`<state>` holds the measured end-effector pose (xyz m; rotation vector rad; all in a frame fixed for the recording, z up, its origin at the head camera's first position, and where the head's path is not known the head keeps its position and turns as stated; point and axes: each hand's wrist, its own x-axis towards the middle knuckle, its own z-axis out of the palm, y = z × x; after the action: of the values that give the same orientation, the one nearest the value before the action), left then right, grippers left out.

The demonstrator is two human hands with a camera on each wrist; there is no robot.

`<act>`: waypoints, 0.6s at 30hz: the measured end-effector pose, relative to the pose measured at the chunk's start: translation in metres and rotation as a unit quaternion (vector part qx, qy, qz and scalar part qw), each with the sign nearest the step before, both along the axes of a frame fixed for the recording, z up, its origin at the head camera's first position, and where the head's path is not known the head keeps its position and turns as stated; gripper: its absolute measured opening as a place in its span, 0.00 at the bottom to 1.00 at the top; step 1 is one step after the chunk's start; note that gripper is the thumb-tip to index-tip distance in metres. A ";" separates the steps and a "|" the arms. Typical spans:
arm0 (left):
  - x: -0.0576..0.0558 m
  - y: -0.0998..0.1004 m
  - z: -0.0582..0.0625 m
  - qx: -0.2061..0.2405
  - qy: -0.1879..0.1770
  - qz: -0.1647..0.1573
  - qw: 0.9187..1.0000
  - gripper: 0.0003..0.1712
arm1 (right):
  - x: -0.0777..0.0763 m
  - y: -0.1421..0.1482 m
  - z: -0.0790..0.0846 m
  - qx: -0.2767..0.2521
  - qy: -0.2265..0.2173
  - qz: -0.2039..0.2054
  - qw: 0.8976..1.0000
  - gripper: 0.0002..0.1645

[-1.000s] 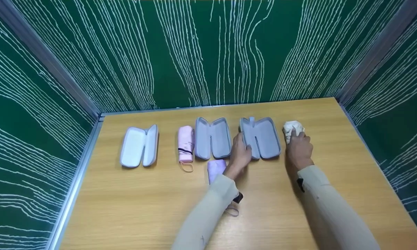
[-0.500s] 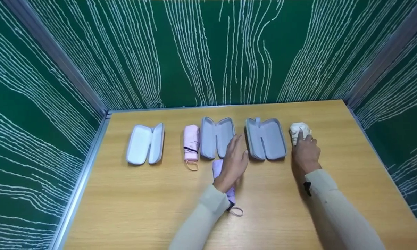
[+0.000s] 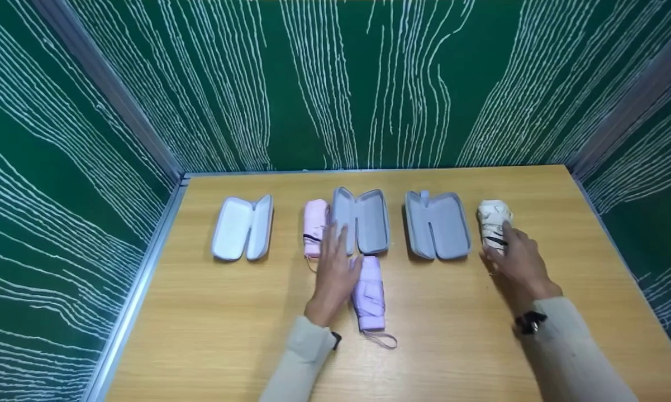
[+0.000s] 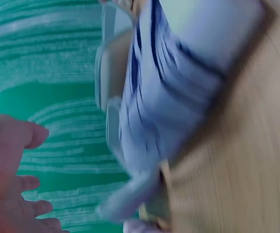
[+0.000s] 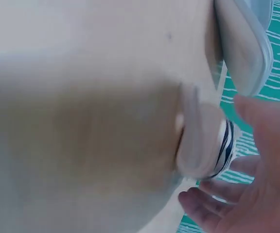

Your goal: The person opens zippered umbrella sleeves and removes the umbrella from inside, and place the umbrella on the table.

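My left hand (image 3: 333, 273), fingers extended, is over the near edge of the middle grey open case (image 3: 373, 220), between a pink folded umbrella (image 3: 315, 218) and a lilac folded umbrella (image 3: 371, 296). The lilac umbrella (image 4: 174, 82) fills much of the left wrist view, blurred, apart from the left hand (image 4: 8, 179). At the right, my right hand (image 3: 519, 262) is by the near end of a cream folded umbrella (image 3: 493, 215) with a dark strap. In the right wrist view, the right hand's (image 5: 276, 165) loose, spread fingers lie beside the cream umbrella (image 5: 203, 141).
Another grey open case (image 3: 450, 226) lies between the middle case and the cream umbrella. A white-lined open case (image 3: 234, 226) lies at the far left. The wooden table (image 3: 218, 329) is enclosed by green walls (image 3: 313, 84) with white wavy lines.
My left hand has left the right-hand grey case and moved left, past the lilac umbrella, uncovering it. My right hand has drawn back toward the cream umbrella's near end, showing more of it.
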<state>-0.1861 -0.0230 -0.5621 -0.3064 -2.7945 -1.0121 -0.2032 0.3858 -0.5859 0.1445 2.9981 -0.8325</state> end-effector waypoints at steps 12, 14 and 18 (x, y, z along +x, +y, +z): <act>-0.003 -0.071 -0.016 -0.102 -0.040 0.038 0.993 0.63 | 0.033 0.016 -0.005 0.044 0.012 0.020 0.999 0.65; -0.005 -0.080 -0.020 -0.115 -0.048 0.041 0.991 0.65 | 0.036 0.018 -0.006 0.054 0.016 0.031 0.998 0.66; -0.008 -0.095 -0.026 -0.154 -0.057 0.042 0.986 0.67 | 0.038 0.024 -0.007 0.065 0.018 0.045 0.997 0.68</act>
<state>-0.1939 -0.1176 -0.5881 -0.1684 -3.0377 -0.5947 -0.1651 0.4100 -0.5927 -0.0043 3.0654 -0.6379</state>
